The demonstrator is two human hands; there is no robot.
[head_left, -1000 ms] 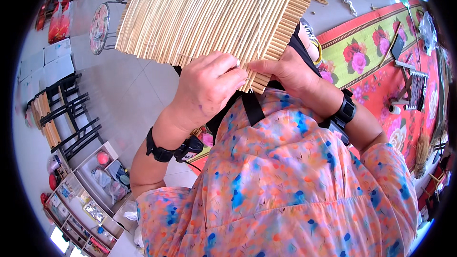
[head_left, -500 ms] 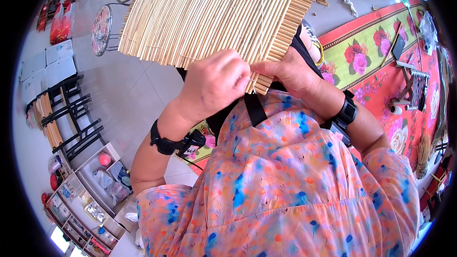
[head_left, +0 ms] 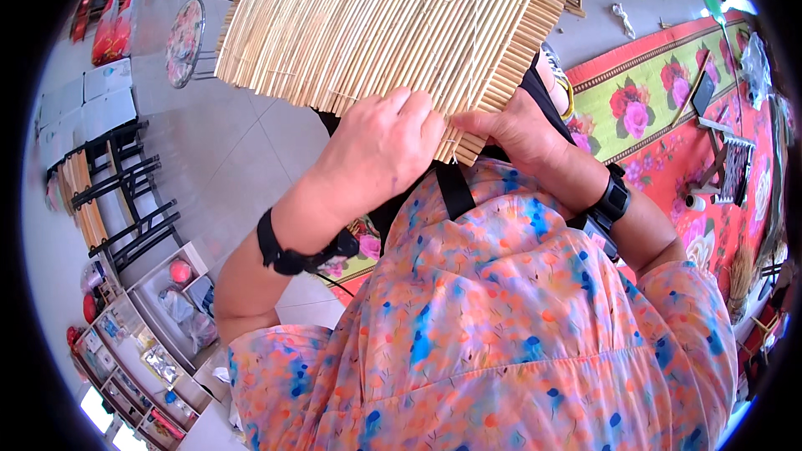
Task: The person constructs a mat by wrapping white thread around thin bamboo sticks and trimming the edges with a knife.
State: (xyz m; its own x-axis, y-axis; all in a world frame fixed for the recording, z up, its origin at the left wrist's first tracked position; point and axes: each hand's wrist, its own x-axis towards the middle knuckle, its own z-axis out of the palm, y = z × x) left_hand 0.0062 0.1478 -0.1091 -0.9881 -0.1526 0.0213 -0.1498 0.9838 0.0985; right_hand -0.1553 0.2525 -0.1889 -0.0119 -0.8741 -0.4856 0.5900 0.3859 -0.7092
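A mat of pale straw-coloured reeds point(head_left: 376, 25), tied side by side with thin thread, spreads from my lap toward the top of the view. My left hand point(head_left: 384, 142) bends over its near edge, fingers curled on the reeds and fingertips partly hidden. At the near right corner my right hand point(head_left: 526, 129) grips the mat, thumb on top and the other fingers out of sight beneath. Between the two hands, a short thread end point(head_left: 454, 149) shows on the reed tips. Both wrists carry black straps.
A flowered red and green mat point(head_left: 647, 125) covers the floor at right, with a phone point(head_left: 703, 93) and a small folding stool point(head_left: 733, 169) on it. Round floral stools point(head_left: 184, 43) stand at upper left. Folded black-framed furniture point(head_left: 121, 192) and a shelf unit point(head_left: 138, 351) line the left.
My left hand has turned from a raised, tight fist to lie lower along the reed edge. My right hand keeps its hold. The whole view has shifted slightly.
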